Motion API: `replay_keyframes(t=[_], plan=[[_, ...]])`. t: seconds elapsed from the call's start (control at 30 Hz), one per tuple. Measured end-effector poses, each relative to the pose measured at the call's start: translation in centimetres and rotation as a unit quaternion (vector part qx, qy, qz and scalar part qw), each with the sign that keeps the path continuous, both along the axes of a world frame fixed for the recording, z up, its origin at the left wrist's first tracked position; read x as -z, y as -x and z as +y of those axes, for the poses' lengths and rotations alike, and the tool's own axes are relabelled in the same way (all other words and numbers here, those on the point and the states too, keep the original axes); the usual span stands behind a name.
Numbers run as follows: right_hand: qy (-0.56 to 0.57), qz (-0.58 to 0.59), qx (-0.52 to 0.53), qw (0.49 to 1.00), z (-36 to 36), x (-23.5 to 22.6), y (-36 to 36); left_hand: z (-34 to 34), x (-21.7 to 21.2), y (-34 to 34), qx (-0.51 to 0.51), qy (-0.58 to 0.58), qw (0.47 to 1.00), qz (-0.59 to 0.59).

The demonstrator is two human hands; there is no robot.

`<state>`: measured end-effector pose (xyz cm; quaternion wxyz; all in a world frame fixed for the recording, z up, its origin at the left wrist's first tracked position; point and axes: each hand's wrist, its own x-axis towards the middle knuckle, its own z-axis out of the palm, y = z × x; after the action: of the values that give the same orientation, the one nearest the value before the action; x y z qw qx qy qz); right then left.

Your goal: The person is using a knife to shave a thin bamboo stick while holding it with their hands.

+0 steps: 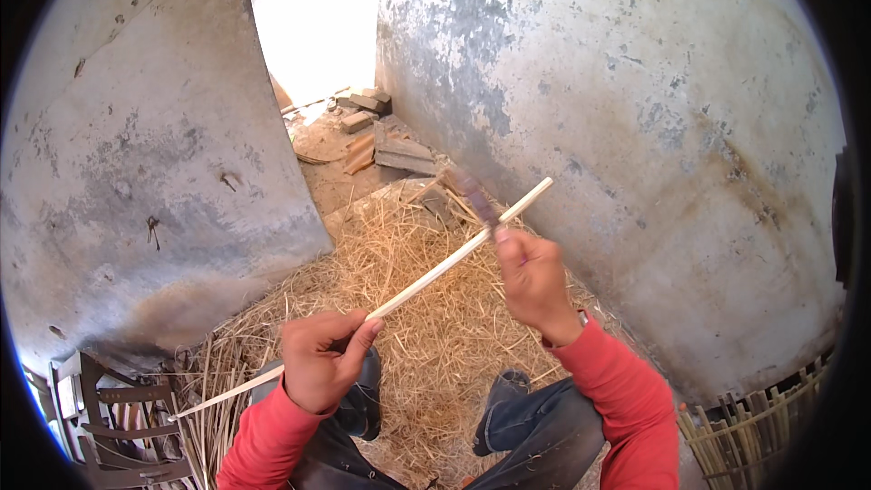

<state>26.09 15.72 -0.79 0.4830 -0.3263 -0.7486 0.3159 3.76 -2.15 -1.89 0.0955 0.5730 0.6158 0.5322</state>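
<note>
A long pale peeled stick (pixel 434 275) slants across in front of me, from the lower left up to the right. My left hand (pixel 323 356) is closed around it below its middle, and its thin lower end sticks out past my wrist. Closed on a knife, my right hand (pixel 533 283) is near the stick's upper part. The dark knife blade (pixel 478 200) is smeared by motion and points up and left, crossing the stick. The knife's handle is mostly hidden in my fist.
Straw-like shavings (pixel 426 336) cover the floor between my legs. Bricks and rubble (pixel 390 141) lie by the bright doorway. Worn walls stand on both sides. A dark wooden chair (pixel 136 426) and a bundle of long sticks (pixel 201 390) are at lower left, a woven stick basket (pixel 758 431) at lower right.
</note>
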Motion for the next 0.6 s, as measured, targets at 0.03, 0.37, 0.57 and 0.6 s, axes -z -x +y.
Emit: replay_keyframes(t=[0.03, 0.37, 0.57, 0.6], plan=[[0.000, -0.011, -0.022, 1.000, -0.8, 0.1, 0.6, 0.0, 0.1, -0.1, 0.001, 0.001, 1.000, 0.001], [0.000, -0.057, -0.065, 0.996, -2.6, 0.1, 1.5, -0.2, 0.1, 0.1, -0.009, 0.038, 0.999, -0.016], [0.023, -0.038, -0.081, 0.996, -2.8, 0.5, 1.9, -0.2, 0.4, 0.2, -0.015, 0.051, 0.998, -0.022], [0.022, -0.038, -0.081, 0.996, -2.9, 0.5, 1.9, -0.2, 0.4, 0.2, -0.017, 0.057, 0.998, -0.026]])
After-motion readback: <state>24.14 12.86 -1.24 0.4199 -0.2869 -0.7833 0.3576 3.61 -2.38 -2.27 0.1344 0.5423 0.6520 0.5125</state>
